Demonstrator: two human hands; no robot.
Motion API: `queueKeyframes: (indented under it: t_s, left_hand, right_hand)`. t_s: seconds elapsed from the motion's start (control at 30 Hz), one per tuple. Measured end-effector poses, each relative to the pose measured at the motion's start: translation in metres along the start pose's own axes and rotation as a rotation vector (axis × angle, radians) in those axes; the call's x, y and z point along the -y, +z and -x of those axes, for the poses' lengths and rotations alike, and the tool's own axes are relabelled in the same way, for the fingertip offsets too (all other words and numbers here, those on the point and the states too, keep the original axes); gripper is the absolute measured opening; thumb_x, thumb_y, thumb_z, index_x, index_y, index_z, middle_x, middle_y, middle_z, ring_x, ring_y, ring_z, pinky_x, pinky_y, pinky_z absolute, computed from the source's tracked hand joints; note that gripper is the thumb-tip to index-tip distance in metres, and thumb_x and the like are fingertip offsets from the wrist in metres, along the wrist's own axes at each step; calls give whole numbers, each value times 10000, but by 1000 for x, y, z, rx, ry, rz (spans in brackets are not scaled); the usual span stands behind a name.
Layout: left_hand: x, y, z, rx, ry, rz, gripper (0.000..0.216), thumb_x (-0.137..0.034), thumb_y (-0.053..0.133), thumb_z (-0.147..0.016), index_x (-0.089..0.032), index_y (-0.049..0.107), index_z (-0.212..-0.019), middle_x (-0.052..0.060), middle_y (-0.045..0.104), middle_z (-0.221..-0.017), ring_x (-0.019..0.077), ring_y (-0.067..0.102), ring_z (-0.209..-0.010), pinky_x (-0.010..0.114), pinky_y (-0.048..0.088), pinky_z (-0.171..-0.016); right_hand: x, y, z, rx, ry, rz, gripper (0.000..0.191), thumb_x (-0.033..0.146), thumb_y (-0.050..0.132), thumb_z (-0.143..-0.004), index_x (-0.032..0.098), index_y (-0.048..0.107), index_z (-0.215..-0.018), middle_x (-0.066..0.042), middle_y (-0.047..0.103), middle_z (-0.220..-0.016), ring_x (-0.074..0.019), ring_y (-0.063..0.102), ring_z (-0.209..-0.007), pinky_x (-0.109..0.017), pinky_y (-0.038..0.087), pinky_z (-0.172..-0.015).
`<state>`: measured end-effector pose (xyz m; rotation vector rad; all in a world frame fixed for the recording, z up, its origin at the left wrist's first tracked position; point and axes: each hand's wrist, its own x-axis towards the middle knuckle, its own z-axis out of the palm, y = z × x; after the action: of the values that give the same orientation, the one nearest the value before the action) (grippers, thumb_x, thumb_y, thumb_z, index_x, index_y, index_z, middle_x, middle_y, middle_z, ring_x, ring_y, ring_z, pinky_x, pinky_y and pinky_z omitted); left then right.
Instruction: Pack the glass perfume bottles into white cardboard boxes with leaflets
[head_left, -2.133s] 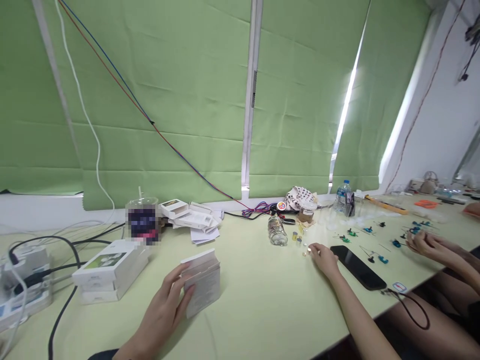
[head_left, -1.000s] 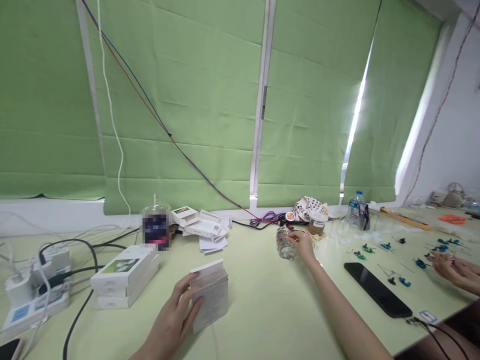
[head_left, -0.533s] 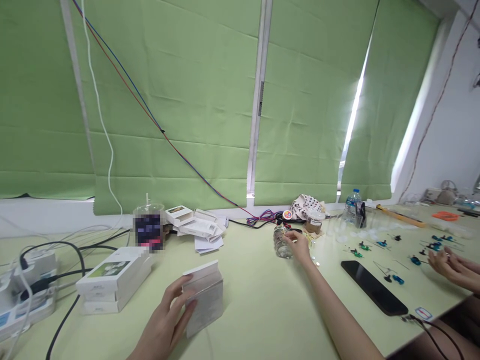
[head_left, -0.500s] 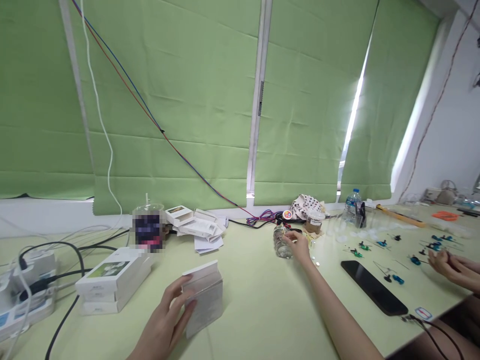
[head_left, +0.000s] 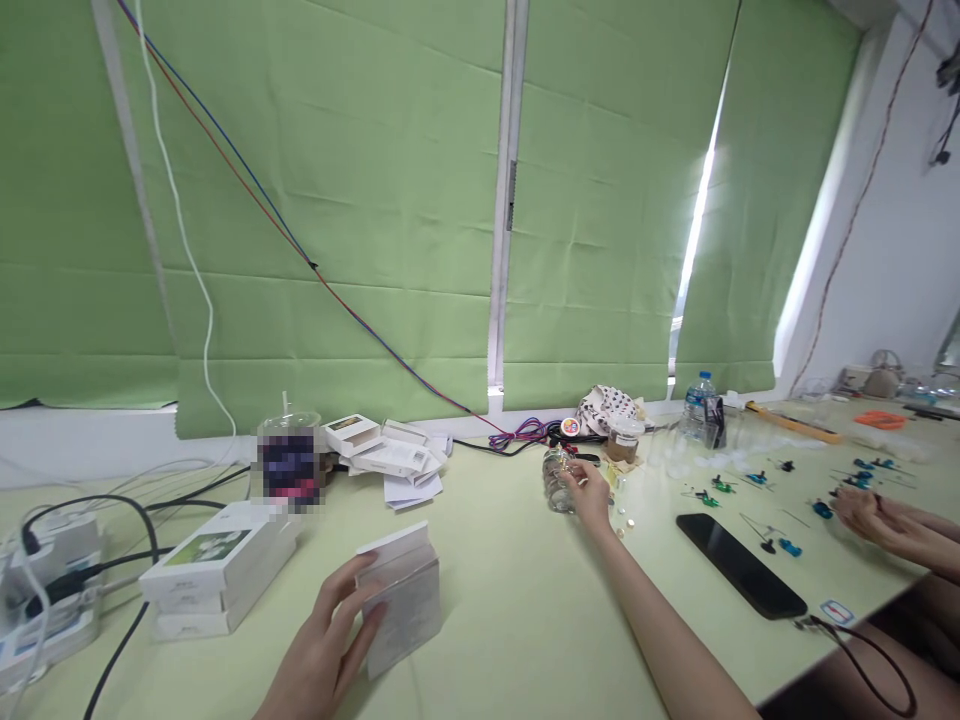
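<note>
Where the pale green table point(head_left: 510, 620) begins at far left, a white power strip point(head_left: 45, 590) lies under black cables, and a stack of flat white boxes point(head_left: 217, 565) sits just beside it. Next, near the front edge, the person's left hand point(head_left: 322, 650) holds a white box point(head_left: 397, 595) that stands on the table. Its grip is closed on the box's near end, with the thumb on top and the fingers on the face.

Farther back sit a plastic cup point(head_left: 287, 462) and a loose heap of small white cartons point(head_left: 382, 455). Right of centre, the right arm stretches well forward, and the right hand point(head_left: 590, 497) rests against a small glass jar point(head_left: 555, 480) lying on the table. The grip is curled at the jar's side and touches it, though it is too small to tell whether the fingers clasp it.

By the look of it, the step in hand is taking hold of the jar while the box is steadied. Lifting smooth glass at full reach would call for a full wrap of the fingers.

Further right lie a black phone point(head_left: 739, 565) and scattered small blue and green parts. At the far edge is another person's hands point(head_left: 870, 512).
</note>
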<state>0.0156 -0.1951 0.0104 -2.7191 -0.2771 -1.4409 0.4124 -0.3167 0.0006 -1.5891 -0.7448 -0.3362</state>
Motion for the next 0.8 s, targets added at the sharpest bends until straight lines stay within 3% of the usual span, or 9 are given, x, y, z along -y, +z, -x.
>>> queueKeyframes:
  t_s: [0.6, 0.8]
  left_hand:
    - [0, -1, -1, -4, 21, -21, 204, -165, 444, -915, -228, 520, -1093, 126, 505, -1222, 227, 555, -1138, 299, 545, -825]
    - [0, -2, -3, -5, 29, -28, 201, -163, 439, -916, -221, 521, -1090, 124, 497, -1226, 223, 545, -1149, 292, 544, -836]
  right_hand:
    - [2, 4, -1, -32, 22, -22, 310, 504, 579, -673, 199, 521, -656, -28, 598, -648, -178, 526, -585, -309, 440, -597]
    - [-2, 4, -1, -10, 22, -42, 307, 482, 596, -648, 200, 526, -746, -16, 588, -682, -170, 529, -601, -300, 462, -605]
